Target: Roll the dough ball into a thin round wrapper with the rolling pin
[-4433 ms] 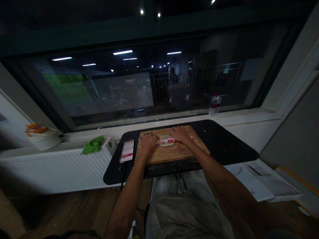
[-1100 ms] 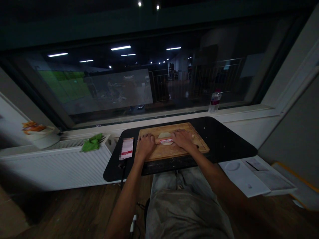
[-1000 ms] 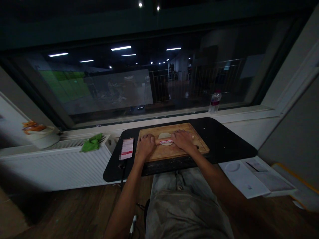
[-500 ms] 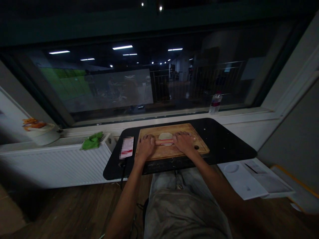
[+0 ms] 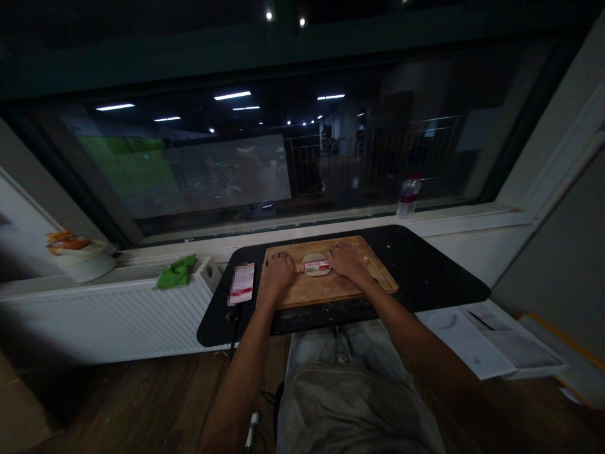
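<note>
A wooden rolling pin (image 5: 312,266) with a red and white label lies across a flat, round piece of dough (image 5: 314,256). Dough and pin are on a wooden cutting board (image 5: 321,294). My left hand (image 5: 280,271) rests over the pin's left end, fingers bent over it. Over the right end, covering it, is my right hand (image 5: 347,260), its fingers pointing forward and to the left. Between the hands only the labelled middle of the pin shows.
The board sits on a black table (image 5: 425,271). A phone (image 5: 242,284) with a cable is left of the board. A water bottle (image 5: 408,198) stands on the windowsill. A green cloth (image 5: 176,272) and a white pot (image 5: 82,260) are on the left, by the radiator (image 5: 142,315).
Both hands have moved slightly forward with the rolling pin, from the dough's near part to its middle. The pin has turned, and its label now faces up.
</note>
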The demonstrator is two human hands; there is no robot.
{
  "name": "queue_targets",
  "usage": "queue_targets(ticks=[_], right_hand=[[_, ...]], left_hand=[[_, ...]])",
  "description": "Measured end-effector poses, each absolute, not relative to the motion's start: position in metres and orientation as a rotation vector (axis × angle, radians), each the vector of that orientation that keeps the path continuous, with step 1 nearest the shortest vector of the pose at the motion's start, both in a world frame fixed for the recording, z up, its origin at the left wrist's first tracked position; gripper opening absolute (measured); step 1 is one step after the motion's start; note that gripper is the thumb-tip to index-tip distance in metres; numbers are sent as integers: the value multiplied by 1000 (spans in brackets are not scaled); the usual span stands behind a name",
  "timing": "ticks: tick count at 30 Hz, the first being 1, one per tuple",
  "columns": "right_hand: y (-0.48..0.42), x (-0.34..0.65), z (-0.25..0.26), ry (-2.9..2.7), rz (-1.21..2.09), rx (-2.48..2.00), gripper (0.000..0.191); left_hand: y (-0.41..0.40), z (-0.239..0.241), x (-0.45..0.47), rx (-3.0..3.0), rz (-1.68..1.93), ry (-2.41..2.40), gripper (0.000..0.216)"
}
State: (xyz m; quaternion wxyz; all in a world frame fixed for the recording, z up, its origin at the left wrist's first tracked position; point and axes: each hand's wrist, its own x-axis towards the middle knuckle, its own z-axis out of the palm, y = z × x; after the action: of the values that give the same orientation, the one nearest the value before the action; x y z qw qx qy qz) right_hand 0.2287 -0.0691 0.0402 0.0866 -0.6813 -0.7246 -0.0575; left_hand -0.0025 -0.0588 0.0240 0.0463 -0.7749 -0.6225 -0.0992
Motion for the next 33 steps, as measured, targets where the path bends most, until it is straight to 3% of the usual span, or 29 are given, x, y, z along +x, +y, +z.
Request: queue_targets(ticks=[6,13,19,25,33], right_hand=[[-40,235,39,-2242,-165,-2003,40],[-17,232,49,-2025,46,-2049,52],[7,242,52,-1897,124,-2091,48],[19,268,54,-1945,85,-2196,48],[11,279,38,-2237,112,-2138,48]], left_hand=[[-41,30,2,-2376,-369,-1999,39],[-32,41,15,-2240,-497,-2087,37],[-9,54,24,-2338,-387,-1897,34],[17,52,22,-2483,-237,-1829,47],[-12,53,22,-2475,-111,-1709,40]])
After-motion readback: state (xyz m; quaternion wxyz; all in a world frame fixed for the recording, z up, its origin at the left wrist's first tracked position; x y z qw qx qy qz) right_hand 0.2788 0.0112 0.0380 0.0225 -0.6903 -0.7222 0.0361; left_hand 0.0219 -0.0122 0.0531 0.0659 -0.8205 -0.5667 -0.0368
